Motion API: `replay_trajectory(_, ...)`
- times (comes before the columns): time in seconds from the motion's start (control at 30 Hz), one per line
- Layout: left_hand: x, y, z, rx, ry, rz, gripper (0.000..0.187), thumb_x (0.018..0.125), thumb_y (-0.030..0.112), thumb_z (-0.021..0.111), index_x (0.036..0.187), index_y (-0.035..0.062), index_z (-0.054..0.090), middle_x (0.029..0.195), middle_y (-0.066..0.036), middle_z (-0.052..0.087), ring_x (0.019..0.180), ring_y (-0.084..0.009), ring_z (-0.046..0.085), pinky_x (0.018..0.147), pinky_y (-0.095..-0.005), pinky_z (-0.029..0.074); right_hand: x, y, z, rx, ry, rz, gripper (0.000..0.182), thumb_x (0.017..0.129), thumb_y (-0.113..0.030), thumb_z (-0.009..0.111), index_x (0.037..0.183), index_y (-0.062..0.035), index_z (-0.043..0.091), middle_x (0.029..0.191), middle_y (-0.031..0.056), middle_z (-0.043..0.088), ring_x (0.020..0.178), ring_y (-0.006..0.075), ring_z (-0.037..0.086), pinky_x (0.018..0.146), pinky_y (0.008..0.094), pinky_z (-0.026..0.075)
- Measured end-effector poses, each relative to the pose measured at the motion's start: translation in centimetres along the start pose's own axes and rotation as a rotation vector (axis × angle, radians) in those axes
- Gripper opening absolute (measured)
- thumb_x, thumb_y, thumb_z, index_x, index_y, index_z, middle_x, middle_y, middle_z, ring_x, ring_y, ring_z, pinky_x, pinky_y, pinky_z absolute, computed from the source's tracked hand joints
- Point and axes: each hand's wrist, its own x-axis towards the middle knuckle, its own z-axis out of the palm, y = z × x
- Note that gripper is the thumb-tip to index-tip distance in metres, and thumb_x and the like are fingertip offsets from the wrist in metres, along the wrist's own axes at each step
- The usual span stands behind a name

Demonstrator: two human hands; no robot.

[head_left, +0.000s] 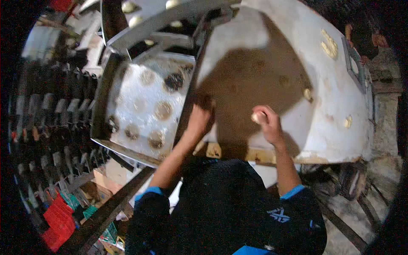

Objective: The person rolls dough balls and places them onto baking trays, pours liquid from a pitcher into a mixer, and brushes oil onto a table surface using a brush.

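Note:
My right hand (271, 126) is closed around a small pale dough ball (257, 117), held over the shaded part of the pale worktable (335, 140). Beside the table's left edge, my left hand (200, 121) is curled closed, close to the metal tray (100, 114). Its fingers fall in dark shadow, so whatever they hold, if anything, cannot be made out. Round dark and brownish marks dot the tray's shiny bottom. To the right of my right hand, a small dough piece (307, 94) lies on the table, and another dough piece (348, 122) sits farther right.
More dough (329, 43) lies at the table's far right, near another person's hand (379, 40). Behind the near tray, a second tray (153, 18) carries several pale dough balls. Dark stacked racks (55, 106) and a red crate (60, 219) stand at left.

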Motion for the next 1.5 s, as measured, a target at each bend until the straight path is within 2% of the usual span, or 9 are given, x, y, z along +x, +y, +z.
replay_trajectory(0.07,-0.1,0.4,1.0,0.819,-0.076,0.411,0.031,0.075,0.009,0.052,0.104,-0.0010,0.056,0.101,-0.020,0.056,0.096,-0.0349,0.052,0.095,-0.0424,0.036,-1.4,-3.9,1.5,-0.371,0.194,-0.380,0.022,0.077,-0.011,0.060,0.095,-0.0010,0.056,0.094,0.0152,0.057,0.083,0.0298,0.059,0.078,0.0350,0.046)
replay_trajectory(0.17,-1.1,0.2,-4.2,1.023,-0.596,0.220,0.031,0.073,0.010,0.053,0.102,-0.0003,0.058,0.102,-0.019,0.056,0.098,-0.0348,0.051,0.095,-0.0418,0.037,-1.5,2.9,10.0,-0.612,0.111,-0.359,0.029,0.072,-0.009,0.064,0.096,0.0029,0.054,0.095,0.0201,0.056,0.088,0.0371,0.056,0.078,0.0395,0.046)
replay_trajectory(0.2,-2.7,-1.7,-4.5,1.133,-0.294,0.525,0.036,0.074,0.007,0.052,0.109,0.0014,0.055,0.105,-0.019,0.054,0.100,-0.0344,0.050,0.093,-0.0424,0.037,-2.2,3.5,10.3,-0.620,0.112,-0.339,0.029,0.072,-0.009,0.064,0.096,0.0029,0.054,0.095,0.0201,0.056,0.088,0.0371,0.056,0.078,0.0395,0.046)
replay_trajectory(0.37,-4.9,2.5,-13.5,0.313,0.223,0.192,0.048,0.074,0.002,0.061,0.119,0.0007,0.044,0.105,-0.019,0.051,0.098,-0.0348,0.049,0.087,-0.0414,0.040,-1.4,4.1,12.0,-0.601,0.273,-0.168,0.034,0.066,-0.019,0.068,0.091,0.0012,0.056,0.096,0.0212,0.057,0.085,0.0401,0.056,0.073,0.0434,0.048)
replay_trajectory(0.7,-14.8,-5.0,-22.6,0.286,0.902,-0.129,0.028,0.078,0.002,0.063,0.103,-0.0024,0.050,0.092,-0.010,0.053,0.083,-0.0199,0.050,0.077,-0.0306,0.040,3.7,6.2,13.2,-0.925,0.093,-0.457,0.026,0.069,-0.018,0.064,0.085,0.0013,0.056,0.083,0.0188,0.054,0.078,0.0351,0.052,0.073,0.0446,0.042)
replay_trajectory(0.93,-15.5,-6.2,-20.8,0.376,1.039,-0.187,0.027,0.079,0.004,0.062,0.102,-0.0035,0.050,0.088,-0.011,0.055,0.079,-0.0188,0.052,0.075,-0.0292,0.042,0.2,10.6,8.7,-0.851,-0.159,-0.271,0.030,0.078,-0.017,0.055,0.101,0.0018,0.053,0.110,0.0254,0.049,0.108,0.0399,0.043,0.096,0.0468,0.032)
replay_trajectory(1.17,-15.6,-6.6,-20.5,0.308,0.995,-0.185,0.027,0.082,0.010,0.060,0.104,-0.0010,0.050,0.084,-0.009,0.055,0.078,-0.0175,0.052,0.073,-0.0282,0.042,4.8,5.9,13.6,-0.823,0.223,-0.345,0.022,0.083,-0.015,0.049,0.095,0.0032,0.054,0.101,0.0273,0.053,0.098,0.0463,0.046,0.095,0.0504,0.032)
replay_trajectory(1.37,-13.7,-1.6,-16.1,0.353,0.943,-0.029,0.026,0.082,0.006,0.059,0.105,-0.0006,0.049,0.085,-0.007,0.054,0.077,-0.0154,0.051,0.071,-0.0259,0.042,-0.3,9.7,6.2,-0.895,-0.321,-0.374,0.020,0.084,-0.018,0.050,0.087,0.0008,0.058,0.090,0.0173,0.060,0.083,0.0333,0.057,0.077,0.0421,0.045)
replay_trajectory(1.5,-13.0,1.9,-9.7,0.316,0.782,0.069,0.022,0.081,0.001,0.057,0.102,-0.0013,0.050,0.088,-0.010,0.054,0.078,-0.0157,0.050,0.070,-0.0255,0.041,0.0,1.0,1.9,0.055,-0.436,0.053,0.018,0.080,-0.018,0.057,0.088,-0.0020,0.057,0.084,0.0146,0.059,0.075,0.0217,0.058,0.066,0.0322,0.046)
